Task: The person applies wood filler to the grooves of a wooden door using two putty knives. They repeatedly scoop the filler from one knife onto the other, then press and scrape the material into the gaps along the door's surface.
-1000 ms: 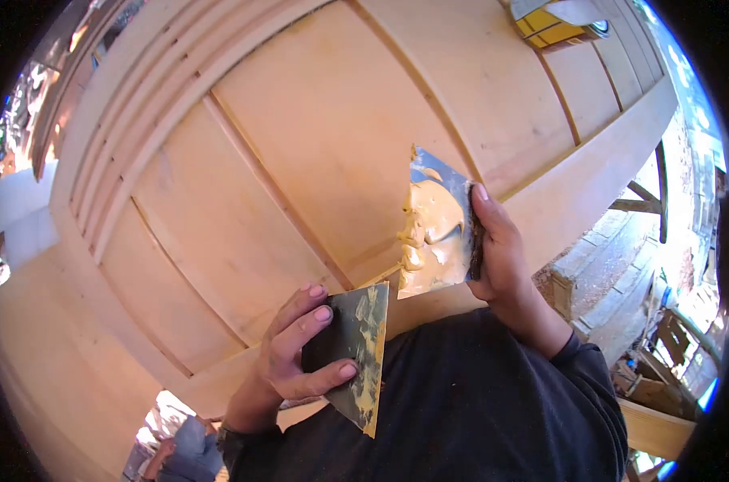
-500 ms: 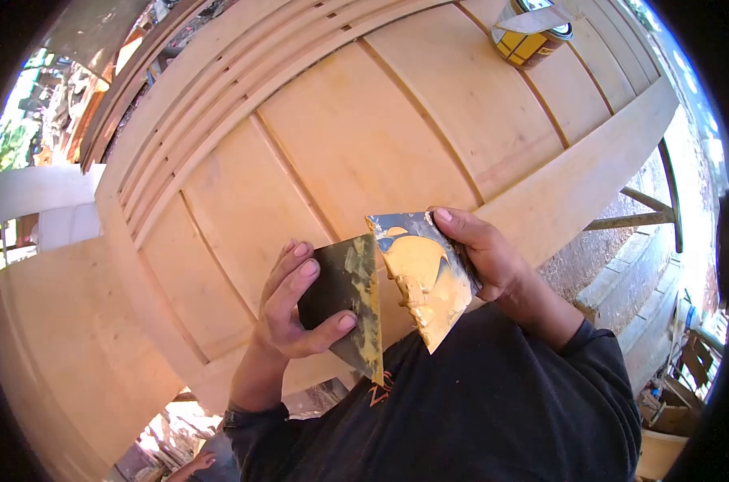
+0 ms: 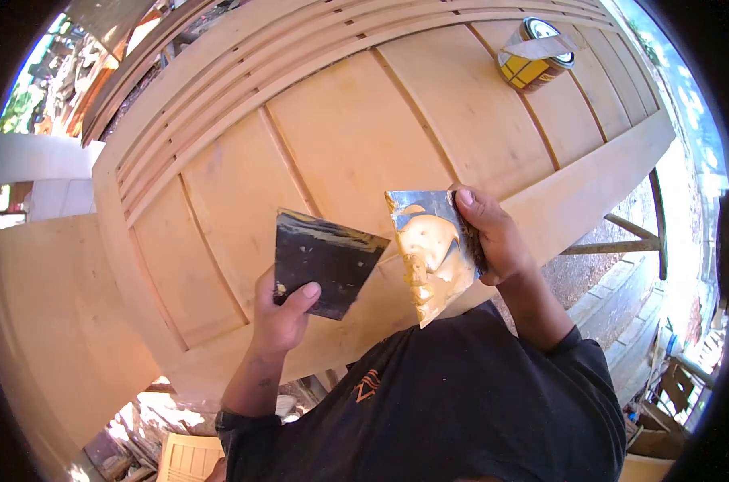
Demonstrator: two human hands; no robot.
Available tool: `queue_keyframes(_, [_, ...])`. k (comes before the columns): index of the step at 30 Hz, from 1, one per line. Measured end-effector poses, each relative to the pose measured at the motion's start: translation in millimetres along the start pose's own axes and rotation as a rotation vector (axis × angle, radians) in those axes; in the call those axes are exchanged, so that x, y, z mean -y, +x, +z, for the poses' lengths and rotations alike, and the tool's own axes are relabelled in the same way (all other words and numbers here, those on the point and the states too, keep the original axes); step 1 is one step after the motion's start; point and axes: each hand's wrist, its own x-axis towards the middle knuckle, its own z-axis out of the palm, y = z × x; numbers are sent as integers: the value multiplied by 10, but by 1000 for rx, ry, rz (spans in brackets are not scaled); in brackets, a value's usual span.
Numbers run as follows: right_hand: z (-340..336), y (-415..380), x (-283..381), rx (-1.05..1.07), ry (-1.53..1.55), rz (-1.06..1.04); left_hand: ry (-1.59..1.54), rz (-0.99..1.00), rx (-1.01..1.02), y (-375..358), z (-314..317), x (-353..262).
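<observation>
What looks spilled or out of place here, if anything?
No spill stands out: the thick paste lies on the blade in the right grip. A pale strip across the can near its top seems odd, partly covering it; its purpose is unclear.

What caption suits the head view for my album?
Left hand holding a dark plate, right hand a second plate loaded with tan paste, over a paneled wooden surface.

Neither the orange print (image 3: 367, 386) on the shirt (image 3: 477, 394) nor the label (image 3: 522, 70) on the can (image 3: 541, 72) is readable.

A smeared dark plate (image 3: 329, 267) tilts beside a paste-coated metal plate (image 3: 435, 251).
</observation>
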Motion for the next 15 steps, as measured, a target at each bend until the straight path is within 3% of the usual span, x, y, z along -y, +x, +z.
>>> queue_keyframes(8, [-64, 19, -115, -6, -116, -28, -289, -64, 132, -23, 194, -215])
queue_keyframes(10, [8, -8, -95, -95, -107, -31, -306, -66, 155, -22, 189, -284])
queue_keyframes(15, [-21, -39, -120, -91, -86, -70, -135, 45, 13, -101, 203, -294])
